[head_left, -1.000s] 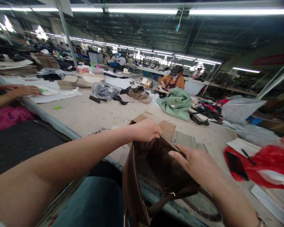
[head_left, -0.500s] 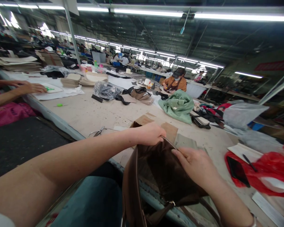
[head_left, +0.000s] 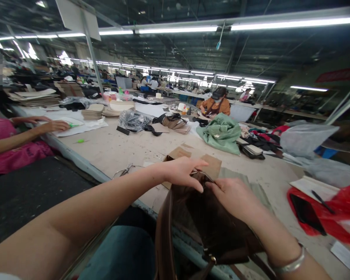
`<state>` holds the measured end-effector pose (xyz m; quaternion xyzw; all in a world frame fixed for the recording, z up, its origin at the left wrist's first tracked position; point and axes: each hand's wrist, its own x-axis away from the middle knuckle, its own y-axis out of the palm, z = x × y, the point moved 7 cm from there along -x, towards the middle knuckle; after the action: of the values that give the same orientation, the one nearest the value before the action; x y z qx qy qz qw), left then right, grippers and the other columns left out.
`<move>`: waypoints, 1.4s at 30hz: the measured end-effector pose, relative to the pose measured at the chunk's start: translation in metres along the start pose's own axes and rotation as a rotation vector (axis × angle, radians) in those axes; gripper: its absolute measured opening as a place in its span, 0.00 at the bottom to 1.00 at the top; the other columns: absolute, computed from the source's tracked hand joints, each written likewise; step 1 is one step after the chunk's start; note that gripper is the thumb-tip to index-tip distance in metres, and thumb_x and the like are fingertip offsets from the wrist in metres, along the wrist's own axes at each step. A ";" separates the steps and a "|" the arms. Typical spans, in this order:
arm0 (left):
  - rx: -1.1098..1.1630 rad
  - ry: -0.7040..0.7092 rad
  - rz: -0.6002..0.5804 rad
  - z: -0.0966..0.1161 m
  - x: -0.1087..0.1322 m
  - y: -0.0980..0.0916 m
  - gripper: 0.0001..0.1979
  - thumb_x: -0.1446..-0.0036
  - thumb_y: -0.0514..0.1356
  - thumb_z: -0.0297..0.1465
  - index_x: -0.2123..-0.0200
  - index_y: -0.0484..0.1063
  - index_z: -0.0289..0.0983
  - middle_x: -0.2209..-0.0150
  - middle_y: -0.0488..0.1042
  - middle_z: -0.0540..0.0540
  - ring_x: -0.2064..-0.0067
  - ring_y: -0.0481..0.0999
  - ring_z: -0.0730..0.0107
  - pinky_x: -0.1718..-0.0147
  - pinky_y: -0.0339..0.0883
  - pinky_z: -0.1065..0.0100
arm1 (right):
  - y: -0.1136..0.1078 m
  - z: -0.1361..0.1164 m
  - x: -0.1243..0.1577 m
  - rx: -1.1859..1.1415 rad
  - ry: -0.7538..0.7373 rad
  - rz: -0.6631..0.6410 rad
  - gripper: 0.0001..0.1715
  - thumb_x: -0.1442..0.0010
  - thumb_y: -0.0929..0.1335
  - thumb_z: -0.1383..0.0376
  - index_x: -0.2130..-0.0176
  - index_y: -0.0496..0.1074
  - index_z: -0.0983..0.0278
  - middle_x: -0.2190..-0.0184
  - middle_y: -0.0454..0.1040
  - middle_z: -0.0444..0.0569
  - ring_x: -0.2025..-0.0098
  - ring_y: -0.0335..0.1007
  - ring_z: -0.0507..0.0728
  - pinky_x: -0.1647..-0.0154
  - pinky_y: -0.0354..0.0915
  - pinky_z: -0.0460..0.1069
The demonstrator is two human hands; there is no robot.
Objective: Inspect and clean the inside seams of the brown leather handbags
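A dark brown bag [head_left: 212, 223] with a shiny lining hangs mouth-up at the near edge of the table, its strap running down on the left. My right hand [head_left: 236, 196] pinches the far rim between thumb and fingers. Beside it, at the rim's left part, my left hand [head_left: 183, 173] is open, thumb spread from the stretched fingers around the edge. A small metal fitting [head_left: 212, 259] shows low on the bag's near side. The bag's bottom is hidden.
Scissors [head_left: 124, 170] and brown card pieces [head_left: 212, 165] lie beyond my hands. A green cloth bundle [head_left: 220, 134] sits farther back. To the right, a phone [head_left: 306, 214] and pen [head_left: 323, 201] rest by a red plastic bag [head_left: 348, 202]. A co-worker's hand [head_left: 58, 125] works at left.
My left hand has loosened from the rim, its thumb and fingers now apart. The right hand keeps its pinch. The view has shifted slightly, showing more of the co-worker on the left.
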<state>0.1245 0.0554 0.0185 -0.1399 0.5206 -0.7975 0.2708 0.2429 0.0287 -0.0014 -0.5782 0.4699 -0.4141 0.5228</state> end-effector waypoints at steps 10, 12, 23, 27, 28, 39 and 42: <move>-0.278 -0.210 -0.086 -0.019 0.016 -0.010 0.24 0.56 0.64 0.36 0.53 0.68 0.41 0.60 0.74 0.47 0.58 0.72 0.60 0.64 0.63 0.68 | -0.004 0.001 0.028 0.104 0.056 0.021 0.25 0.37 0.56 0.54 0.74 0.74 0.60 0.73 0.77 0.51 0.69 0.73 0.59 0.71 0.58 0.49; -0.276 -0.116 -0.046 -0.008 0.009 -0.011 0.21 0.54 0.63 0.33 0.54 0.67 0.41 0.59 0.73 0.48 0.58 0.71 0.62 0.63 0.63 0.68 | -0.005 0.006 0.038 0.115 0.104 0.027 0.26 0.37 0.55 0.55 0.75 0.73 0.60 0.75 0.76 0.51 0.70 0.73 0.59 0.72 0.58 0.50; -0.478 -0.005 0.117 0.047 0.004 0.004 0.06 0.48 0.58 0.32 0.65 0.66 0.38 0.61 0.68 0.48 0.61 0.70 0.64 0.64 0.64 0.66 | -0.001 0.019 0.044 0.058 0.165 0.041 0.27 0.36 0.55 0.56 0.74 0.74 0.61 0.73 0.77 0.52 0.68 0.73 0.60 0.70 0.61 0.50; -0.544 -0.038 0.204 0.055 0.000 0.009 0.06 0.46 0.57 0.33 0.66 0.66 0.37 0.63 0.69 0.47 0.61 0.70 0.63 0.61 0.64 0.63 | 0.001 0.017 0.044 0.064 0.164 0.043 0.26 0.36 0.55 0.56 0.73 0.74 0.60 0.73 0.77 0.52 0.68 0.73 0.61 0.70 0.61 0.50; -0.559 -0.041 0.232 0.056 -0.001 0.010 0.06 0.45 0.57 0.33 0.66 0.66 0.37 0.63 0.70 0.47 0.60 0.70 0.63 0.58 0.63 0.62 | 0.001 0.016 0.044 0.066 0.166 0.049 0.26 0.36 0.55 0.56 0.73 0.74 0.60 0.73 0.77 0.52 0.68 0.74 0.61 0.71 0.61 0.50; -0.547 0.038 0.275 0.053 0.002 0.010 0.10 0.40 0.50 0.31 0.68 0.70 0.37 0.63 0.71 0.47 0.59 0.70 0.67 0.44 0.54 0.59 | -0.003 0.015 0.047 0.062 0.139 0.073 0.27 0.35 0.54 0.55 0.72 0.73 0.62 0.72 0.77 0.54 0.68 0.74 0.60 0.70 0.60 0.50; -0.521 0.018 0.270 0.052 0.001 0.010 0.10 0.41 0.51 0.31 0.69 0.71 0.36 0.63 0.72 0.45 0.59 0.71 0.66 0.48 0.58 0.61 | -0.002 0.019 0.047 0.049 0.129 0.061 0.28 0.35 0.54 0.53 0.72 0.73 0.62 0.72 0.77 0.53 0.68 0.74 0.59 0.70 0.59 0.49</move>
<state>0.1529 0.0123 0.0307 -0.1274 0.7240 -0.5950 0.3248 0.2716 -0.0129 -0.0019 -0.5227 0.5098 -0.4458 0.5178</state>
